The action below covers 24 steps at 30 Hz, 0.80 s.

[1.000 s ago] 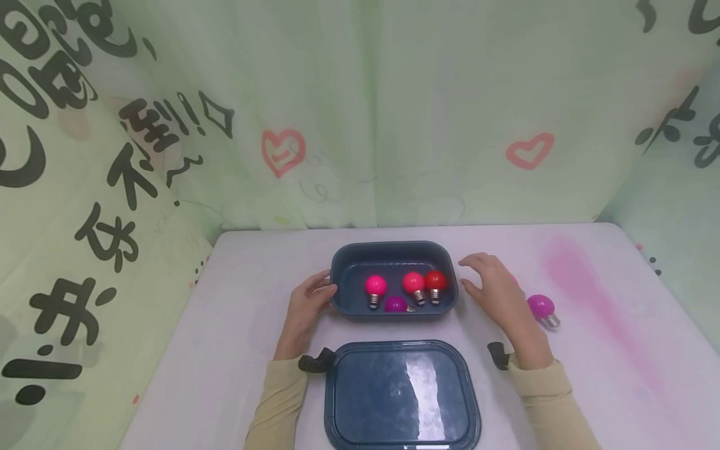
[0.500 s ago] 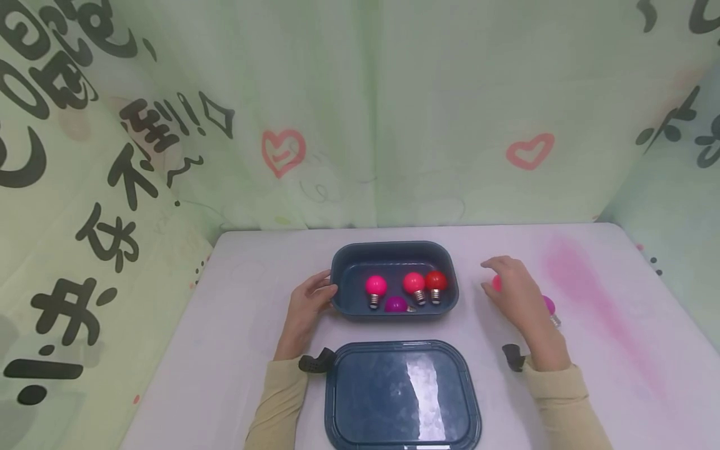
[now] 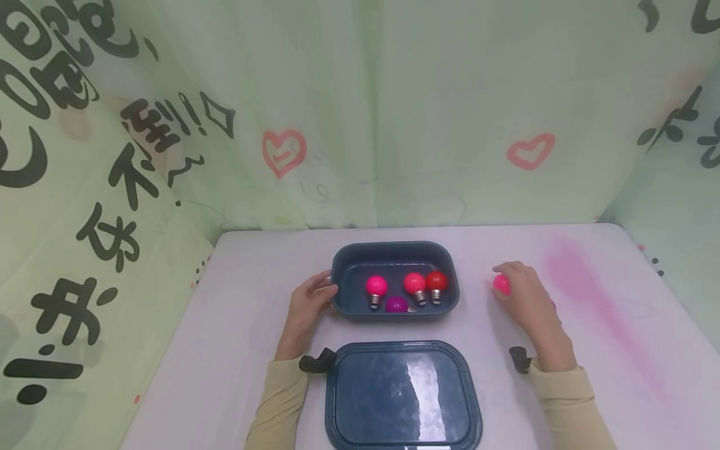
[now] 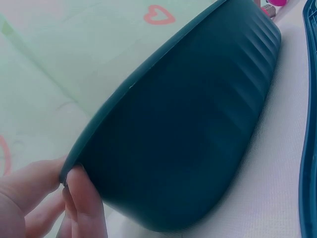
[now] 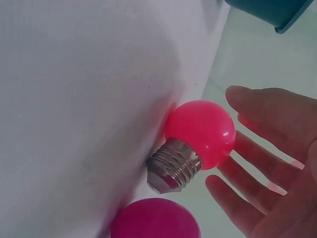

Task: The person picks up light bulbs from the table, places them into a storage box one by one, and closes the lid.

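A dark blue plastic container [image 3: 360,265] stands on the table with several light bulbs inside: two pink ones, a red bulb [image 3: 436,281] and a purple bulb [image 3: 396,304]. My left hand [image 3: 306,306] pinches its left rim; the left wrist view shows fingers on both sides of the container's edge [image 4: 124,94]. To the right, my right hand [image 3: 531,306] reaches around a pink bulb [image 5: 203,131] lying on the table. Its fingers spread behind the bulb and the thumb stands apart from it. A magenta bulb [image 5: 156,220] lies close by, mostly hidden by that hand in the head view.
The matching dark blue lid [image 3: 388,394] lies flat in front of the container, between the forearms. A pale green curtain [image 3: 422,112] with drawn hearts hangs behind the table [image 3: 236,269]. Pink staining marks the tabletop's right side.
My right hand has moved right, from beside the container to the pink bulb, covering most of the magenta bulb. The left hand and container have stayed put.
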Motion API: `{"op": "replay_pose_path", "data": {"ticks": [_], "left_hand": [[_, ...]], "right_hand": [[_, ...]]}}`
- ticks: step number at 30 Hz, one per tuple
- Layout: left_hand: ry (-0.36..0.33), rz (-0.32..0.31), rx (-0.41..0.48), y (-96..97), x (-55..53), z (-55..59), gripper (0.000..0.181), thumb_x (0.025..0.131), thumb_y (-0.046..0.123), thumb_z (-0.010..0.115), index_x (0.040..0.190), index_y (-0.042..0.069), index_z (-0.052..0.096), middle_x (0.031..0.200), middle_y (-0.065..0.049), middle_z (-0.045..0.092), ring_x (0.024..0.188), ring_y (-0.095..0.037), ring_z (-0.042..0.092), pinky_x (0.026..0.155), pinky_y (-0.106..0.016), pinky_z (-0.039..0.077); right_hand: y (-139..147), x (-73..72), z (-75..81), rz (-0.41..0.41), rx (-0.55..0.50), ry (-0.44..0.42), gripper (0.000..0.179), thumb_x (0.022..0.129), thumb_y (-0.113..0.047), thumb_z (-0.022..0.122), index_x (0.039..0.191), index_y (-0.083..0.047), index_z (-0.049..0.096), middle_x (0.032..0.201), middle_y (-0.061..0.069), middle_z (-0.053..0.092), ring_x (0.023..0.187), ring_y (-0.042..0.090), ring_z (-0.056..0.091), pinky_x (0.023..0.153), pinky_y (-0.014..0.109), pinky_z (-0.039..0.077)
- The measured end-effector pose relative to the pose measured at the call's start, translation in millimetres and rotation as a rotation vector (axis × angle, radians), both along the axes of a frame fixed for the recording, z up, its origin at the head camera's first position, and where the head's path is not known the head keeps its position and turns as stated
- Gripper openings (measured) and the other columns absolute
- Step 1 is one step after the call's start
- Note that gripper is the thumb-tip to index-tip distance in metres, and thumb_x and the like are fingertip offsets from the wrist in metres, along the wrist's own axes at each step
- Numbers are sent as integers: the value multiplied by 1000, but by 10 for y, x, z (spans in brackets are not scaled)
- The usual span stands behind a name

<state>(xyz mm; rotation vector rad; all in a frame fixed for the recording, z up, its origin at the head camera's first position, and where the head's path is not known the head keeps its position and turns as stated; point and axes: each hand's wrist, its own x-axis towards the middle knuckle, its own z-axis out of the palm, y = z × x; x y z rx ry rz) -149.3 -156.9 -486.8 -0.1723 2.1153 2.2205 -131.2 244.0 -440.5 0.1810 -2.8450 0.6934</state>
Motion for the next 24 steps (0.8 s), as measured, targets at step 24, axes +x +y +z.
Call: {"op": "replay_pose_path", "data": {"ticks": [24], "left_hand": [[-3,-3,20,2,-27,-4,45,90,14,74,132,10,62,122,-16,62,98,-21,65,75,-26,56]], "right_hand": [[40,26,-75,0,-19,-2,38,85,10,66,122,12,57,123,33,55,118,50,49,101,64,39]]}}
